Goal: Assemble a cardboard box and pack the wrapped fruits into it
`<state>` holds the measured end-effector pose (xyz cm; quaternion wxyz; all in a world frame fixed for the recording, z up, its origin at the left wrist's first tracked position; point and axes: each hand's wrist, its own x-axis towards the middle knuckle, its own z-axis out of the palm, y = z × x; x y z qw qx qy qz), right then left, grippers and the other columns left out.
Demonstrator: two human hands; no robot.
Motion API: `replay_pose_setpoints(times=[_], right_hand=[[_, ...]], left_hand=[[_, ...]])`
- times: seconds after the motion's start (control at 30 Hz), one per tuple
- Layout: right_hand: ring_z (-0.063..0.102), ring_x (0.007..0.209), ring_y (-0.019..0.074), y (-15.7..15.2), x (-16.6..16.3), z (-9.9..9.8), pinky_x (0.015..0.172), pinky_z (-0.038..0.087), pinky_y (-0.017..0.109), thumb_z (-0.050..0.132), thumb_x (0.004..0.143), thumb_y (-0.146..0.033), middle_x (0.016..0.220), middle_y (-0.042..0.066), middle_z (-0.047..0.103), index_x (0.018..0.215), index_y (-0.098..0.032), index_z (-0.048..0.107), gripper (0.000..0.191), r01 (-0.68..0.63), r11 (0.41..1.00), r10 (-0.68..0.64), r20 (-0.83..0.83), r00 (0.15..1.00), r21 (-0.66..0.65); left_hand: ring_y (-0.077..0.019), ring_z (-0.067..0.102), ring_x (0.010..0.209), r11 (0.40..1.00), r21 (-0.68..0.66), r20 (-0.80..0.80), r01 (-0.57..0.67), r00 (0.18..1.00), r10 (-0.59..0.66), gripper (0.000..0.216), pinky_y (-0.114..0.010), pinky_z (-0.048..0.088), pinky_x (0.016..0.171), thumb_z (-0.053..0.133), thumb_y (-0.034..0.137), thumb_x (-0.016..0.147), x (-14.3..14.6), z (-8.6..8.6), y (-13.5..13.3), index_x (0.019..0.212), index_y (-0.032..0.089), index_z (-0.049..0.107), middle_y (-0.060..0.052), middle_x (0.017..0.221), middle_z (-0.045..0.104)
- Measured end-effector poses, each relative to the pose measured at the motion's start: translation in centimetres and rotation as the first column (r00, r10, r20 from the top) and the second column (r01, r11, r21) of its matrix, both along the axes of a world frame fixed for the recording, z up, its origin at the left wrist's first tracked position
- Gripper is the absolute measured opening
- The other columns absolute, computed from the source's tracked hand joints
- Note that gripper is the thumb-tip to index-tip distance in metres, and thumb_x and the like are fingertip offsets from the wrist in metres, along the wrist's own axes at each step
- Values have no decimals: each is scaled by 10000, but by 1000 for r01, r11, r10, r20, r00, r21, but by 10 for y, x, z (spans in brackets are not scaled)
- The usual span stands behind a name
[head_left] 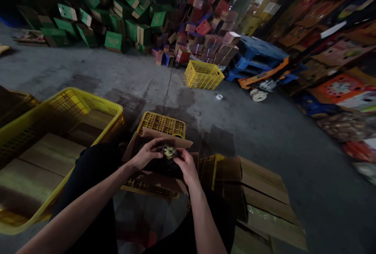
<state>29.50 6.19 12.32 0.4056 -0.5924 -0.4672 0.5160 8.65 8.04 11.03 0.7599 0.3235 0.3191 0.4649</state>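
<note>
Between my two hands is a small shiny thing [169, 152], pale yellow-green with dark patches, seemingly in clear plastic; its kind is not plain. My left hand [151, 153] pinches its left side between thumb and fingers. On its right side, the thumb and fingers of my right hand [186, 164] close on it. Both hands are over an open cardboard box [176, 141] with its flaps spread. Dark shadow fills the box, so its contents are hard to make out. Under the box is an upturned yellow plastic crate [161, 123].
At my left stands a large yellow crate [116, 114] with cardboard boxes inside. More cardboard boxes [264, 179] are at my right. Farther off are a yellow basket [204, 76], blue pallets [261, 50], an orange pallet jack [264, 76], and heaped green boxes [114, 40].
</note>
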Motion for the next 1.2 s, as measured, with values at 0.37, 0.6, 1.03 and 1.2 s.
replay_pose_setpoints(times=[0.37, 0.6, 1.03, 1.2], right_hand=[[657, 1003, 262, -1, -4, 1, 912, 471, 351, 758, 640, -261, 981, 19, 758, 891, -235, 717, 255, -3, 1000, 2, -102, 995, -7], [657, 1040, 275, 2, 0, -5, 952, 479, 379, 785, 685, -374, 1091, 58, 744, 1021, -248, 733, 362, 86, 994, -86, 6, 996, 63], [668, 1025, 267, -7, -10, 2, 831, 531, 335, 760, 764, -490, 1100, 43, 739, 1107, -249, 697, 424, -60, 989, 40, -149, 988, -133], [649, 1100, 271, -3, 1, -1, 973, 480, 377, 683, 809, -361, 1162, 65, 717, 1168, -218, 653, 387, -72, 997, 63, 298, 953, 21]], left_hand=[[-303, 539, 1299, 980, 118, -138, 163, 980, -146, 438, -416, 356, 1118, 862, 247, 709, -3, 3, -1, 1124, 204, 731, -100, 1350, 644], [-292, 557, 1251, 963, 193, -100, 190, 980, -173, 412, -370, 424, 1025, 856, 207, 696, -3, 10, -3, 1075, 225, 696, -86, 1319, 638], [-325, 499, 1352, 947, 309, -216, 85, 976, -17, 309, -428, 364, 1127, 819, 233, 737, -2, 3, 2, 1027, 199, 717, -123, 1437, 562], [-252, 659, 1100, 962, 264, -505, -69, 840, 199, 263, -365, 476, 1012, 673, 210, 791, -9, -5, 9, 1048, 158, 700, -86, 1089, 732]])
